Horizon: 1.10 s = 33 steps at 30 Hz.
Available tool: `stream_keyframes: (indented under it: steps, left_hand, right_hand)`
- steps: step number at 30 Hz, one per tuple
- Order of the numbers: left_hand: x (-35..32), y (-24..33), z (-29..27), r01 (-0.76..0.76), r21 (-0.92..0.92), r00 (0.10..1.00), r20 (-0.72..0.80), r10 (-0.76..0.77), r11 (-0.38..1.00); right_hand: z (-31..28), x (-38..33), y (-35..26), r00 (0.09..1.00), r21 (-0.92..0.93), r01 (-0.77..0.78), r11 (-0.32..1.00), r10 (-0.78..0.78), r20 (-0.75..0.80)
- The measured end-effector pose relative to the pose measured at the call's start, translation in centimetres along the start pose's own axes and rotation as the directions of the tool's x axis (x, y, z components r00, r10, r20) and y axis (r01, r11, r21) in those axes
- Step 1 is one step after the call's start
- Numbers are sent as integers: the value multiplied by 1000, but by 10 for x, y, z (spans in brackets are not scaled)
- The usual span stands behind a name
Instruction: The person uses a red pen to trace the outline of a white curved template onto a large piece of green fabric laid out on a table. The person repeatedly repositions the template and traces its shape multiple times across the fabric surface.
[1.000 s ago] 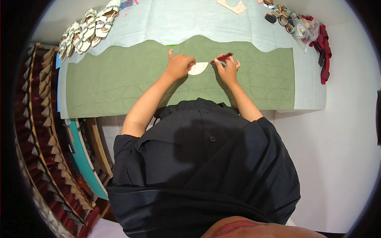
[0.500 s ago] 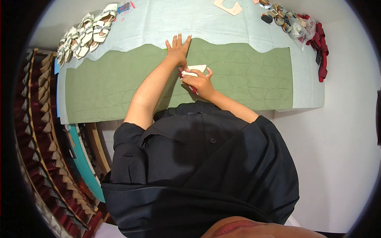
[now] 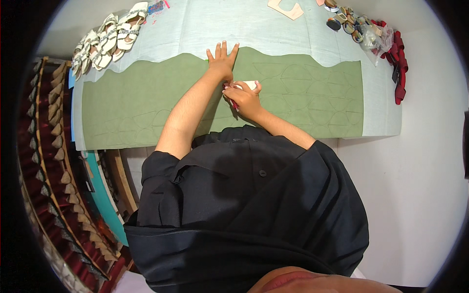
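Observation:
A long green sheet with a wavy far edge lies across the table. Thin curved outlines cover much of its right part and some of its lower left. My left hand rests flat with fingers spread near the sheet's far edge, its thumb side close to a white template piece. In my right hand, a dark red pen is gripped, its tip at the template's left end by my left wrist. My right hand covers much of the template, and the exact tip contact cannot be made out.
White strappy sandals stand at the far left. A cream cut-out piece lies at the far edge. Small shoe parts, a clear plastic bag and red straps sit far right. Racks of footwear stand left of the table.
My right hand has shifted slightly with the pen, its fingers now covering more of the template. My left hand stays spread in place. The whole view has moved slightly.

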<state>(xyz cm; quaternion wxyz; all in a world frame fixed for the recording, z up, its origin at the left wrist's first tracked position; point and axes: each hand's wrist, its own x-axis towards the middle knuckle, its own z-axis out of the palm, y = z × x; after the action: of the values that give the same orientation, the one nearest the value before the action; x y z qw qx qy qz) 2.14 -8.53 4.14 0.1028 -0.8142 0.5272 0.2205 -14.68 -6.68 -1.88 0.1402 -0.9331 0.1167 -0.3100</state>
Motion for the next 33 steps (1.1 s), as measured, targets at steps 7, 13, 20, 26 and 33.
stream_keyframes:
  steps: [7,13,20,26,33]
  left_hand:
    - [1,0,2,13,5,1000,-22,-12,1000]
    - [-5,-3,2,38,-34,999,-35,-39,999]
    - [-14,-2,4,20,-41,998,-64,-22,999]
    - [-15,1,6,-27,-2,992,-125,27,1000]
    - [-17,0,5,-13,14,993,-118,15,1000]
  right_hand:
    - [3,8,-2,997,-5,-73,997,73,27]
    - [-13,0,0,992,131,-125,983,123,21]
    - [-32,-24,14,942,255,-334,907,308,136]
    - [-42,-29,31,912,219,-401,889,364,191]
    - [-59,-20,52,855,199,-484,852,413,313]
